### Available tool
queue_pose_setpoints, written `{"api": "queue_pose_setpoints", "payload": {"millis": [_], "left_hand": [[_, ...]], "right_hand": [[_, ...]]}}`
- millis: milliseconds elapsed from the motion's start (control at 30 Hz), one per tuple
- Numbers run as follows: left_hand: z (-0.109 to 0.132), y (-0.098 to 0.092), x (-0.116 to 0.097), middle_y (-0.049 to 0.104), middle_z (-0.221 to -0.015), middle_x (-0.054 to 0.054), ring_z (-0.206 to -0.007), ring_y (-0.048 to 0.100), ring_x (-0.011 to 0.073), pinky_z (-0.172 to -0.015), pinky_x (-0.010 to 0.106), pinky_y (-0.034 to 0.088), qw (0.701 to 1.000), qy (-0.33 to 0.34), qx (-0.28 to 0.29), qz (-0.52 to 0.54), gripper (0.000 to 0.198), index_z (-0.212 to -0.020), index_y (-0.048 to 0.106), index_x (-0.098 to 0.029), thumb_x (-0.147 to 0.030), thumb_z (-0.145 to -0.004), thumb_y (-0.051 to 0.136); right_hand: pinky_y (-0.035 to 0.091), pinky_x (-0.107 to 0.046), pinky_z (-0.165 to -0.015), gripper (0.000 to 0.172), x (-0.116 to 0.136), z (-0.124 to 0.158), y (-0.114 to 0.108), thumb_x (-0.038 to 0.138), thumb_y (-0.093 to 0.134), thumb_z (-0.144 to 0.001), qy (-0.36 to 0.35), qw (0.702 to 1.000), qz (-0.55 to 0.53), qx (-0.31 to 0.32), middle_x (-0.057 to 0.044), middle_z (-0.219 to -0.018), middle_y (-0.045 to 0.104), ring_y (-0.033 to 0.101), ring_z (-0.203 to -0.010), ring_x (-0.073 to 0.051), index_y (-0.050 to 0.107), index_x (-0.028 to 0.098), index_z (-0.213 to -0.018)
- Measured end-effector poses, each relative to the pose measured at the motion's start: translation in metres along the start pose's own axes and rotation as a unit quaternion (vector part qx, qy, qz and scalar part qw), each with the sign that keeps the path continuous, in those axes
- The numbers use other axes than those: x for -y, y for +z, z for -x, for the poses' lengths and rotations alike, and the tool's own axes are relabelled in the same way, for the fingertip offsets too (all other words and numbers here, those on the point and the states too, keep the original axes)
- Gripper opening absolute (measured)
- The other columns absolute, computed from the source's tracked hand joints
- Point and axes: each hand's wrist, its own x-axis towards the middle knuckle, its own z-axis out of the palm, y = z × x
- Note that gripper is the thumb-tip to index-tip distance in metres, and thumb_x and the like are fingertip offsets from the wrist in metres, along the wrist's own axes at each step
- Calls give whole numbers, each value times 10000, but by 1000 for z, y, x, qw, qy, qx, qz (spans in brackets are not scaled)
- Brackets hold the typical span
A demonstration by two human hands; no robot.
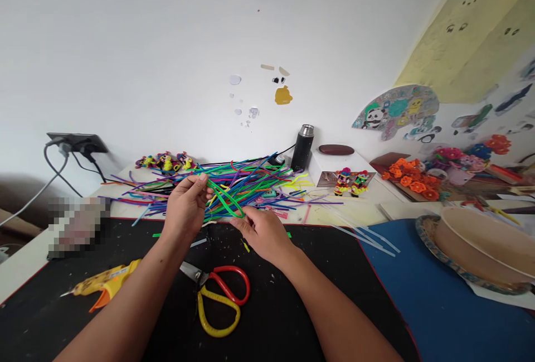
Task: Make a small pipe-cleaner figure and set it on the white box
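A green pipe cleaner, bent into a narrow loop, stretches between my two hands. My left hand pinches one end between thumb and fingers. At the loop's other end, my right hand grips it with thumb and fingertips. Behind them spreads a pile of pipe cleaners in blue, green, purple and other colours. Scissors with one red and one yellow handle lie below my hands on the black mat, their blades partly behind my left forearm. Left of that arm rests a yellow glue gun.
A black thermos stands by the wall, beside a white box with a dark red case on top. Small colourful figures stand in front. Clear glue sticks lie on the right. Farther right are a bowl and orange flowers.
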Motion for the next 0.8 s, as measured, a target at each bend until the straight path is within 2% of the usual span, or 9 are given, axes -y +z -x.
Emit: {"api": "queue_pose_setpoints", "payload": {"millis": [200,633,800], "left_hand": [[1,1,0,627,-619,-49,-545,591,69,-513,159,470,1000,-1,2,7,334,-728,681,-149,-267,-605,969],[0,3,0,654,-621,-38,-520,606,75,-482,158,482,1000,4,-7,26,389,-719,683,-139,-277,-545,1001],[0,3,0,658,-626,-37,-522,610,74,-484,155,483,1000,3,-6,30,371,-713,686,-138,-263,-553,996]], "right_hand": [[275,-273,-599,454,-2,0,1,493,536,-1069,9,1000,-14,7,17,-624,599,552,-579,-152,435,228,-715],[364,-233,-595,382,-2,-1,0,341,587,-1061,34,996,-71,32,34,-624,675,610,-530,-118,560,208,-703],[399,-219,-583,417,-6,-1,2,356,582,-1059,44,994,-95,34,37,-601,685,617,-492,-107,580,203,-671]]}}
